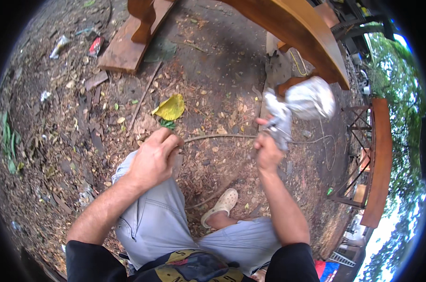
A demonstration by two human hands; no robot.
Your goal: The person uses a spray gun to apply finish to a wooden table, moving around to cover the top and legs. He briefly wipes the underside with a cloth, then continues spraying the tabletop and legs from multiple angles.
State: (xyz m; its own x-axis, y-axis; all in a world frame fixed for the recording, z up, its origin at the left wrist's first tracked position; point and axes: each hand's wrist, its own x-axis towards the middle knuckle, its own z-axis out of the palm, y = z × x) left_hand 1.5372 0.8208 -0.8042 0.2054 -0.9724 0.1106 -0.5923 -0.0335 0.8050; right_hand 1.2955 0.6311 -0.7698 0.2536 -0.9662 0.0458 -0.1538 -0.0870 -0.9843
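My right hand is wrapped round the handle of a silver spray gun, blurred by motion. A shiny, foil-like silver cup sits on the gun. From the handle a thin hose runs down toward my left leg. My left hand is over my left knee, its fingers curled; whatever they may hold is hidden. Another stretch of hose shows beside those fingers and runs right behind the gun. Past the gun stands a curved, varnished brown wooden piece, with its lower end near the cup.
A flat wooden foot rests on the ground at upper left. Dry leaves and litter cover the soil, with a yellow leaf ahead of my left hand. At right stands a brown-topped bench on a dark frame. Hose curls over the ground.
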